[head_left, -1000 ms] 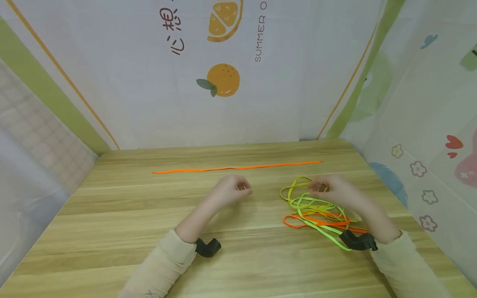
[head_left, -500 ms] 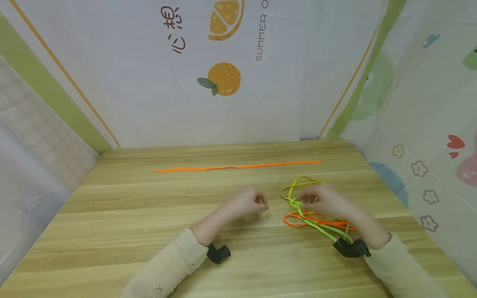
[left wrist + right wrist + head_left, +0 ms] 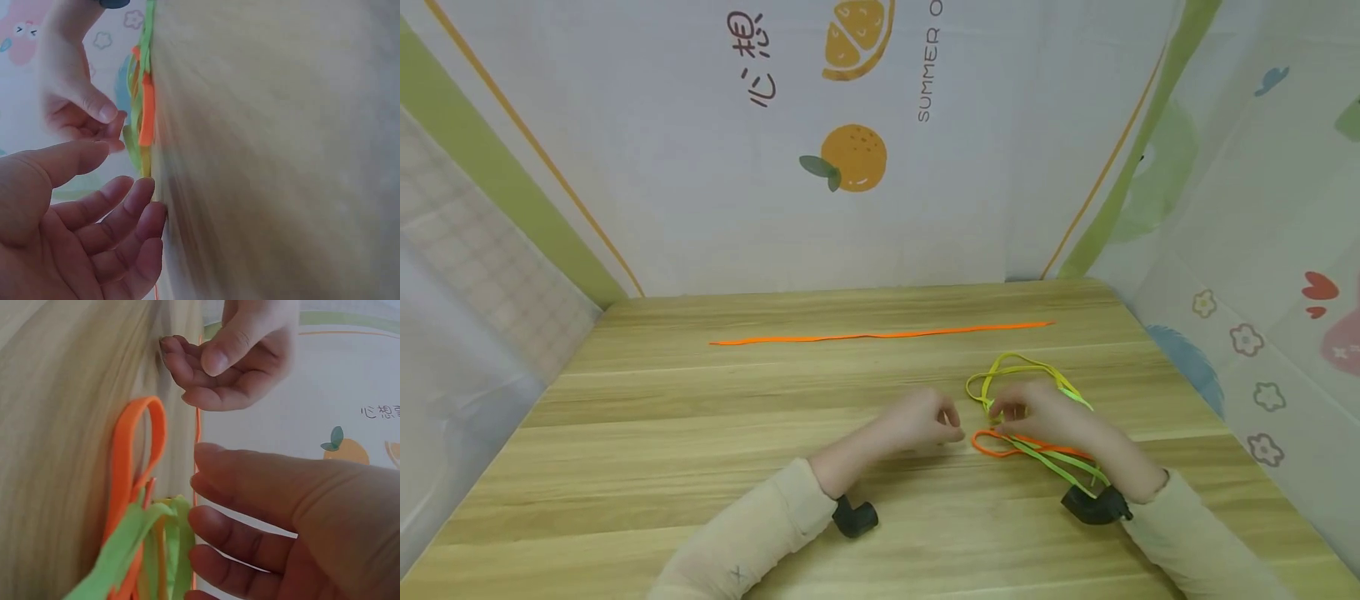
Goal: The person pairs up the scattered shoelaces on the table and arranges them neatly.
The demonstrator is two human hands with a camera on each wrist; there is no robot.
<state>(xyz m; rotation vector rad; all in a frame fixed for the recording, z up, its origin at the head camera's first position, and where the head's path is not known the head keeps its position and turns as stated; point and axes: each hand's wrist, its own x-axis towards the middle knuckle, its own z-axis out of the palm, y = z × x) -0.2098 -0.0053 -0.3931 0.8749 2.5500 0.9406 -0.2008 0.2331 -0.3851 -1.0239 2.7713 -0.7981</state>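
Observation:
A tangle of flat shoelaces lies at the right of the table: a yellow lace [image 3: 1000, 364], a green lace [image 3: 1060, 468] and an orange lace [image 3: 988, 446] ending in a loop. Over this pile hovers my right hand [image 3: 1048, 414], fingers loosely bent and nothing between them; it hides the middle of the tangle. My left hand [image 3: 921, 423] is just left of the orange loop, its fingers relaxed and holding nothing, as the left wrist view shows. Farther back, a single orange shoelace [image 3: 880, 336] is stretched nearly straight from left to right.
The wooden table [image 3: 625, 467] runs back to a white printed curtain [image 3: 940, 208], with another printed sheet [image 3: 1262, 333] along the right side. A black wrist mount [image 3: 855, 518] sits below my left wrist, and a similar mount [image 3: 1097, 506] below my right.
My left hand has moved right and toward me, closing on the pile. My right hand has shifted slightly left and nearer over the tangle. The straight orange shoelace stays put.

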